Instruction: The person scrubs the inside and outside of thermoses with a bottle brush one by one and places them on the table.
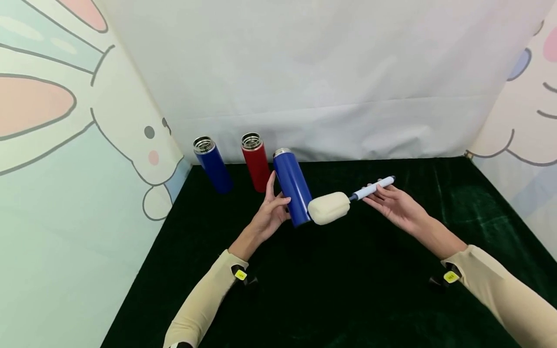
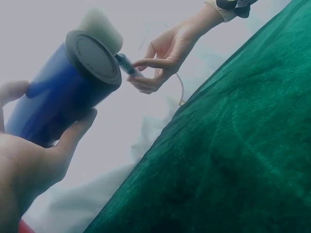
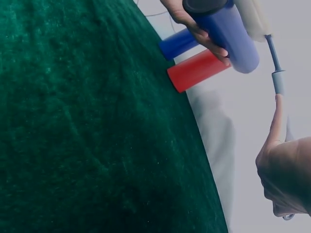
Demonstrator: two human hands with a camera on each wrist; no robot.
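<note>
My left hand [image 1: 270, 215] grips a blue vacuum flask [image 1: 292, 183], tilted, its steel-rimmed mouth toward the back wall. The round base of this flask [image 2: 95, 57] faces the left wrist camera. With its fingers and thumb, my right hand [image 1: 398, 208] holds a bottle brush [image 1: 375, 187] by its pale blue handle. The brush's cream sponge head [image 1: 328, 208] points left and overlaps the lower side of the flask in the head view. From the right wrist, one finger lies along the handle [image 3: 279, 82], and the sponge sits behind the flask.
Behind my left hand stand a red flask [image 1: 256, 166] and a second blue flask [image 1: 214, 166], both with uncovered steel mouths. Dark green cloth [image 1: 348, 290] covers the table. A white sheet [image 1: 304, 72] hangs at the back, with rabbit-patterned panels [image 1: 126, 130] on the sides.
</note>
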